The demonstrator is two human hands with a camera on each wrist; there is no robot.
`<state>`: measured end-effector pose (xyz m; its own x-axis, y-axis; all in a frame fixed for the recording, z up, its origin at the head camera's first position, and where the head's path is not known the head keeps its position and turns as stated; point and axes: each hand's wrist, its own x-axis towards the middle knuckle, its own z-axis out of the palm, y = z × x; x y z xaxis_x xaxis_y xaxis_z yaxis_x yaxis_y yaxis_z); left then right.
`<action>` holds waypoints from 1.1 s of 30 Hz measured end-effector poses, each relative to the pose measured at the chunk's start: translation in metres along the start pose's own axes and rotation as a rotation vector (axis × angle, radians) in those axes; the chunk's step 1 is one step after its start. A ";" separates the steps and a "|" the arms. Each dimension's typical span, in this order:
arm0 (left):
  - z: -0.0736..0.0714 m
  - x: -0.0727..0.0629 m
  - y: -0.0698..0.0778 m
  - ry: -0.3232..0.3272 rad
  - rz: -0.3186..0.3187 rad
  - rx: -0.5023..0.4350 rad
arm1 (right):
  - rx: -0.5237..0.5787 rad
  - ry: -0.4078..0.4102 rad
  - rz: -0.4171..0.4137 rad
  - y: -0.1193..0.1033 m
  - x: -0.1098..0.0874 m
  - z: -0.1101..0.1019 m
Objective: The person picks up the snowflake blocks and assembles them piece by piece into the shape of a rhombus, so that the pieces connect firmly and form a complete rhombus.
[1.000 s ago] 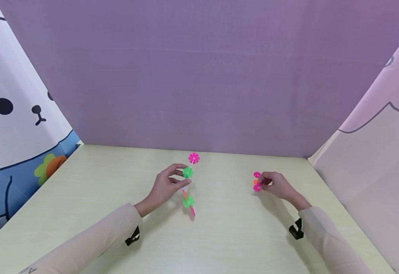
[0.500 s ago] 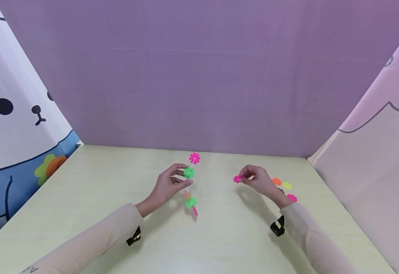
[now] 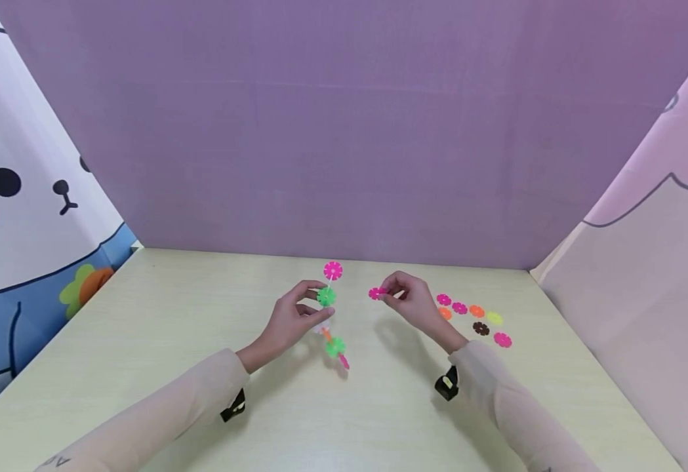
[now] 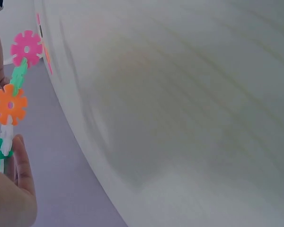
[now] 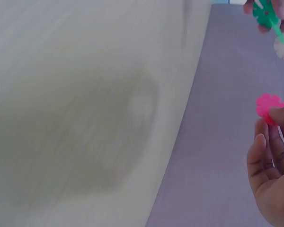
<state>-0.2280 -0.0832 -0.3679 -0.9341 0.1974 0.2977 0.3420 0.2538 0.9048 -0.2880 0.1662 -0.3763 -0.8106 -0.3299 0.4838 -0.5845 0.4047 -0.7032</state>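
My left hand (image 3: 292, 321) pinches a green notched snowflake disc (image 3: 326, 297) that is part of a chain of interlocked discs. Above the fingers the chain ends in a pink disc (image 3: 333, 270). Below them it runs through an orange disc (image 4: 10, 105) and another green disc (image 3: 336, 346) to a pink one (image 4: 26, 48) at its lower end. A clear disc (image 4: 6, 137) sits beside the left fingertips. Right of the chain, my right hand (image 3: 416, 305) holds a single pink snowflake disc (image 5: 270, 108) between thumb and fingers, raised over the table and apart from the chain.
Several loose discs lie on the table to the right, among them a brown disc (image 3: 481, 328), a yellow disc (image 3: 494, 318) and an orange disc (image 3: 477, 311). A purple panel (image 3: 344, 144) stands behind the pale wooden table (image 3: 214, 288). Printed cloths hang at both sides.
My right hand has lifted a pink disc from the loose group and carried it left toward the chain. The left hand has stayed nearly still, with the chain's lower end swinging slightly right.
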 end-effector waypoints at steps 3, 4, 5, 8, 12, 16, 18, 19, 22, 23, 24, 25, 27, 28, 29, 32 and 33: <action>0.002 0.000 0.002 0.009 0.010 0.010 | -0.003 0.008 0.004 -0.007 0.005 0.008; 0.002 0.000 0.002 0.015 0.014 0.013 | -0.002 0.009 0.014 -0.010 0.006 0.011; 0.002 0.000 0.003 0.023 0.017 0.016 | 0.001 0.008 0.033 -0.014 0.008 0.013; 0.003 0.000 0.005 0.051 0.019 0.036 | 0.007 0.013 0.045 -0.023 0.012 0.021; 0.004 0.002 0.000 0.079 0.001 0.048 | 0.025 0.036 0.022 -0.035 0.015 0.029; 0.007 0.008 -0.015 0.104 -0.022 0.052 | 0.036 0.047 -0.015 -0.057 0.014 0.033; 0.007 0.010 -0.022 0.122 -0.031 0.063 | 0.029 0.053 -0.030 -0.067 0.013 0.035; 0.008 0.011 -0.023 0.133 -0.033 0.072 | 0.024 0.058 -0.034 -0.069 0.013 0.036; 0.008 0.012 -0.025 0.160 -0.042 0.095 | 0.021 0.083 -0.046 -0.072 0.015 0.041; 0.009 0.012 -0.025 0.166 -0.047 0.095 | 0.024 0.094 -0.055 -0.072 0.015 0.042; 0.009 0.012 -0.024 0.171 -0.051 0.095 | 0.028 0.103 -0.062 -0.071 0.016 0.044; 0.009 0.012 -0.024 0.173 -0.057 0.097 | 0.032 0.113 -0.070 -0.068 0.017 0.046; 0.010 0.012 -0.023 0.173 -0.068 0.093 | 0.040 0.126 -0.077 -0.059 0.020 0.051; 0.010 0.012 -0.023 0.173 -0.070 0.090 | 0.039 0.131 -0.077 -0.055 0.022 0.053; 0.010 0.012 -0.023 0.173 -0.073 0.086 | 0.037 0.134 -0.075 -0.051 0.023 0.055; 0.011 0.013 -0.023 0.175 -0.070 0.074 | 0.029 0.136 -0.073 -0.041 0.026 0.059; 0.011 0.013 -0.023 0.174 -0.068 0.070 | 0.024 0.136 -0.073 -0.040 0.027 0.059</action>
<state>-0.2471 -0.0763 -0.3878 -0.9570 0.0122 0.2898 0.2777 0.3271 0.9033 -0.2841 0.0905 -0.3662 -0.7646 -0.2380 0.5989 -0.6420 0.3631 -0.6753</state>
